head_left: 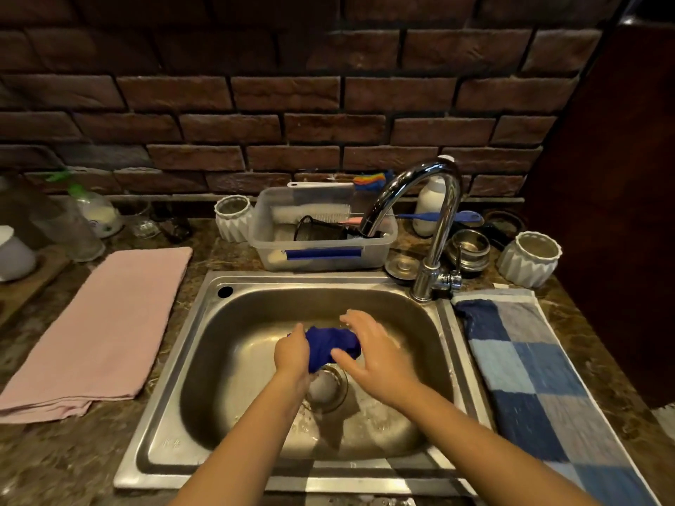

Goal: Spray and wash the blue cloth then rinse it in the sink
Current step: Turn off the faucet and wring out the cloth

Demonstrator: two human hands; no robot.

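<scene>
Blue cloth [330, 343] bunches over the sink [255, 363] drain; left hand [292, 350] pinches it, right hand [372, 354] spread open. Knead it firmly, keeping it low.

A brown marbled stone counter [204, 261] runs along the foot of a brick wall, with a steel sink [175, 363] sunk into its middle. At nine o'clock from the sink lies a folded pink towel [106, 323]; at three o'clock, a blue checked towel [529, 378]. At twelve o'clock a clear plastic tub [321, 255] stands, with a white ribbed pot [233, 219] just beside it at eleven. A second white ribbed pot [529, 259] sits at two o'clock, near a small steel cup [469, 250] and a white bottle [431, 210]. Clear glassware [73, 228] crowds the ten o'clock corner.
</scene>
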